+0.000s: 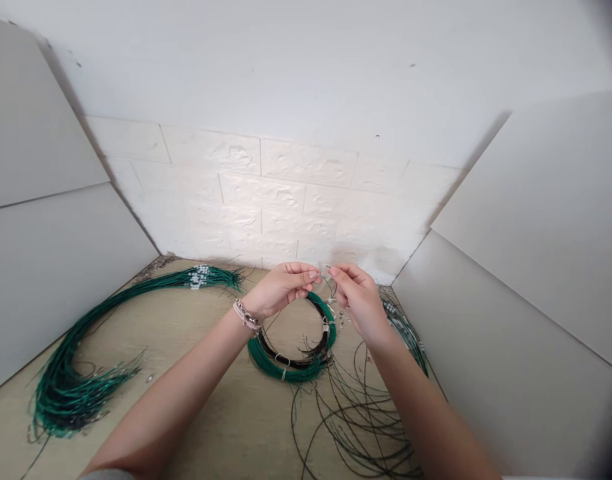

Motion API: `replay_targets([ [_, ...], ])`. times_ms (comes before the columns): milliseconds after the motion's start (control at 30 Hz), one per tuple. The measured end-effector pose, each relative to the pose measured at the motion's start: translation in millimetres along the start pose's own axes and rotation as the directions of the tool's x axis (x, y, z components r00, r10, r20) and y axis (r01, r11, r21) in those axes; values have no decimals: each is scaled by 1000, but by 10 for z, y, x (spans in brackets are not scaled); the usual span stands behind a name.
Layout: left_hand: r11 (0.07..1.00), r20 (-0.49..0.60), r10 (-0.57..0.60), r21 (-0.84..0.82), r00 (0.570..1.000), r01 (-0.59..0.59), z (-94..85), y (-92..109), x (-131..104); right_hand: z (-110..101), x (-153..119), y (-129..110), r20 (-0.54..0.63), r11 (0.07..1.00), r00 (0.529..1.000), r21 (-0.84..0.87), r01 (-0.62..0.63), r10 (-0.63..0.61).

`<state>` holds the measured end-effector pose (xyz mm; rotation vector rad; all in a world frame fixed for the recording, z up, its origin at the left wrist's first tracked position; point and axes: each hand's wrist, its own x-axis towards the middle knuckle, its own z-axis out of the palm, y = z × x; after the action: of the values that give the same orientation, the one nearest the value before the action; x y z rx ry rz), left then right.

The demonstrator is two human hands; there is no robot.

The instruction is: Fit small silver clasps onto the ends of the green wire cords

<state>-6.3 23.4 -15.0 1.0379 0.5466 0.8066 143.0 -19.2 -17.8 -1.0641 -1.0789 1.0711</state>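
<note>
Nearest, loose wires (331, 417), too tangled to count; then one coil (291, 375). Above it, left hand (289, 287) pinches closed, grip too small to tell; right hand (359, 293) pinches one thin wire (329, 267). Beyond, one wall (281, 193).

Glossy, plastic-looking green strands (61, 380)

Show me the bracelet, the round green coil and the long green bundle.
Bracelet (246, 315): head view, middle of the band.
Round green coil (260, 359): head view, lower left edge.
Long green bundle (61, 373): head view, curved left part.
</note>
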Motion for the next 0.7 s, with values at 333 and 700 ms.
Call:
replay_targets([
  [333,982,55,-86,-164,995,94,6,-45,8,-4,-69,-95,38,933,986,-320,165,-161],
  [700,999,41,-47,-9,998,48,28,24,-40,-41,-1,-67,-29,992,999,-116,42,-45],
])
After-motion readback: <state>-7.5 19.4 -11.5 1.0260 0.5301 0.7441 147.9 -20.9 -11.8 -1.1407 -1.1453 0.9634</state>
